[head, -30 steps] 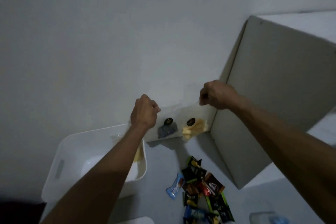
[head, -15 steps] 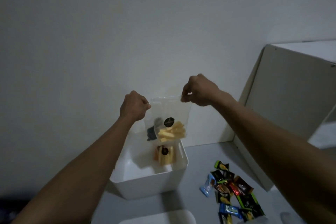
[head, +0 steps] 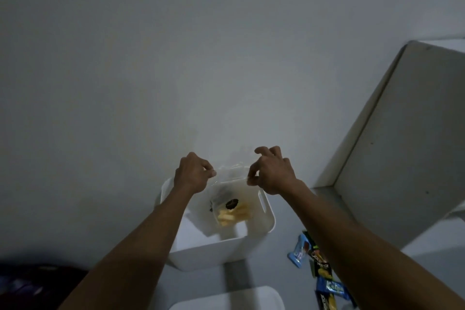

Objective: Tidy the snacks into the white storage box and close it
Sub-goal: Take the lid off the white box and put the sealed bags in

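Note:
The white storage box stands open on the grey surface against the wall. A clear snack bag with yellow pieces and a dark round label hangs down inside it. My left hand pinches the bag's top left corner above the box. At the top right corner, my right hand grips with thumb and forefinger while its other fingers spread. A heap of small wrapped snacks lies right of the box, partly hidden by my right forearm. The white lid lies at the bottom edge.
A tall white panel stands at the right, close to the box and the snack heap. The plain wall rises right behind the box. A dark object lies at the lower left.
Both hands have carried the clear bag left from the white panel to over the box, then lowered it inside. My hands have come closer together, and the right hand's outer fingers have spread.

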